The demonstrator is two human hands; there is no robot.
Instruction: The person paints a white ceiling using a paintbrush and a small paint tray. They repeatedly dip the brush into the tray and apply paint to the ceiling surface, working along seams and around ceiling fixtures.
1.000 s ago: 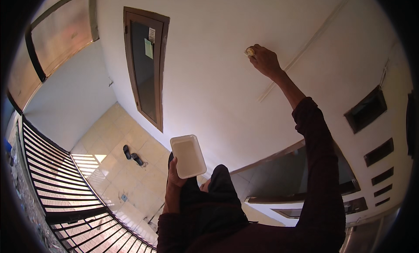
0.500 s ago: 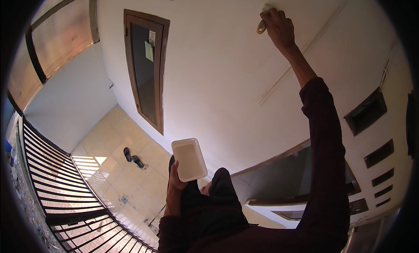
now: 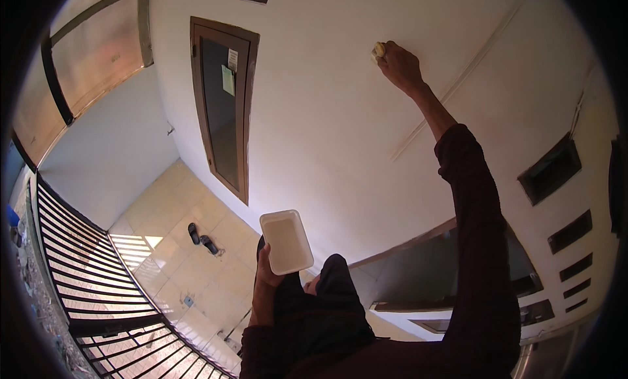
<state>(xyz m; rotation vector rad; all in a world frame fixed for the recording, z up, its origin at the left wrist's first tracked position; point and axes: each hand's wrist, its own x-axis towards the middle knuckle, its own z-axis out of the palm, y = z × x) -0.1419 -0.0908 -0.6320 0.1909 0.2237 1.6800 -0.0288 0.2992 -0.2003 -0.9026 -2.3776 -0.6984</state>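
My right hand (image 3: 400, 66) is raised high on the white wall (image 3: 314, 117), its fingers closed round a paintbrush (image 3: 378, 51). The brush's pale yellowish handle end pokes out of the fist; the bristles are mostly hidden by the hand, so contact with the wall cannot be made out. Low in front of me, my left hand (image 3: 265, 269) grips the side of a white rectangular plastic tub (image 3: 286, 241). The tub is open at the top, and its inside looks off-white.
A brown-framed window (image 3: 222, 111) is set in the wall to the left. Below lie a pair of black sandals (image 3: 202, 238) on the tiled floor (image 3: 176, 268). A black metal railing (image 3: 91, 261) runs along the left. Small dark vents (image 3: 551, 168) and a wide window (image 3: 418, 268) are at the right.
My right hand has moved down and a little left along the wall, and the brush has turned in its grip. The tub in my left hand has barely shifted.
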